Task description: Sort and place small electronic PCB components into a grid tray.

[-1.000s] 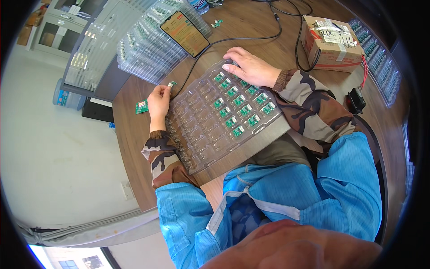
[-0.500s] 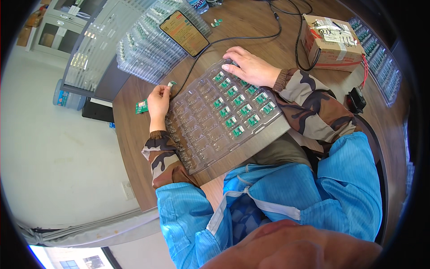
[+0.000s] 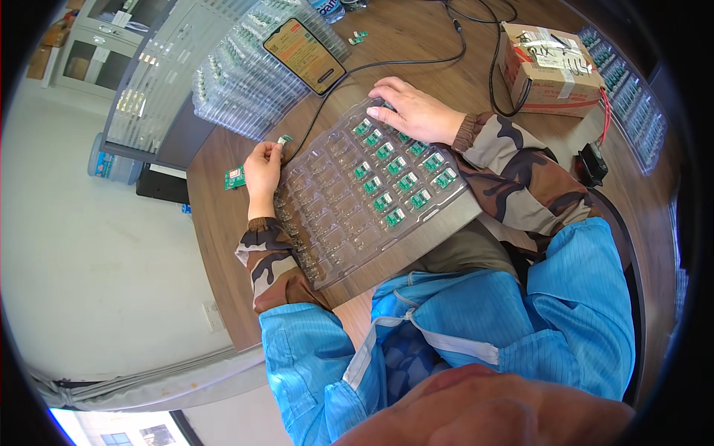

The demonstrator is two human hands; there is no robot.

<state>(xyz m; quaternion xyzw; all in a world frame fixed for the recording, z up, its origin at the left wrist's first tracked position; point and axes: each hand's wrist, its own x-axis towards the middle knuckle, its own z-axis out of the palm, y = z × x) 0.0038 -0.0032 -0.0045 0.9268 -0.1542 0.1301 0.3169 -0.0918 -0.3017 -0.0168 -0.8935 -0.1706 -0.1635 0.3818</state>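
Observation:
My left hand (image 3: 263, 172) is closed in a pinch on a small green circuit board (image 3: 285, 140), just beyond the left side of a clear plastic tray (image 3: 355, 244). Beside that hand, a larger green board (image 3: 234, 178) lies on the table, linked to a black cable that is partly hidden. Several small green boards with white parts (image 3: 407, 181) sit in the tray's right-hand pockets, while its left-hand pockets hold none. My right hand (image 3: 421, 111) rests over the tray's far corner, fingers spread and thumb apart; some pockets beneath it are hidden.
Stacked clear trays of boards (image 3: 242, 78) stand at the far left, with a lit phone (image 3: 305, 56) leaning against them. A taped cardboard box (image 3: 552, 72) with red wires is at the far right, near a black connector (image 3: 591, 165). A black cable (image 3: 416, 63) crosses the table (image 3: 424, 33).

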